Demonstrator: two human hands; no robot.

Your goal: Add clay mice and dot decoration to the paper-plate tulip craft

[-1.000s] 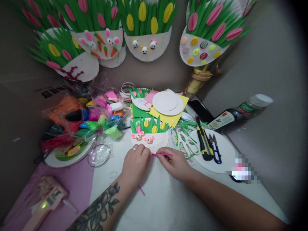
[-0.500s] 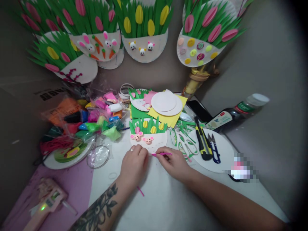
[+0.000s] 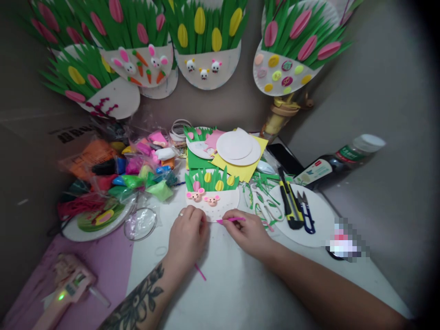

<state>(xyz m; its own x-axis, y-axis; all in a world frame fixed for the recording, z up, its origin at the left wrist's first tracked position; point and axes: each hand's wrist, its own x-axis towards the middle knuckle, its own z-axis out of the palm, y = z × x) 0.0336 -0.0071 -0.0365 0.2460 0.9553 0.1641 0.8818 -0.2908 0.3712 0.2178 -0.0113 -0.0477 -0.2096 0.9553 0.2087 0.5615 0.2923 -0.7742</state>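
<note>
A paper-plate craft [image 3: 225,201] with green foam grass, yellow and pink tulips and two pink mouse faces lies on the white table just beyond my hands. My left hand [image 3: 187,238], fingers curled, rests at the plate's near left edge; what it pinches is hidden. My right hand [image 3: 249,236] pinches a thin pink tool [image 3: 231,220] that points left toward the plate's near edge. A short pink stick [image 3: 200,272] lies on the table beside my left wrist.
Bags of coloured clay [image 3: 137,167] pile up at left, with a clear lid [image 3: 140,223] and a glue gun [image 3: 65,284] nearer. A white plate [image 3: 321,229] at right holds a utility knife [image 3: 287,201] and snips [image 3: 305,211]. A bottle [image 3: 338,158] lies behind; finished crafts hang above.
My left hand has slid slightly left and nearer along the plate's edge. The right hand and the pink tool have stayed nearly still.
</note>
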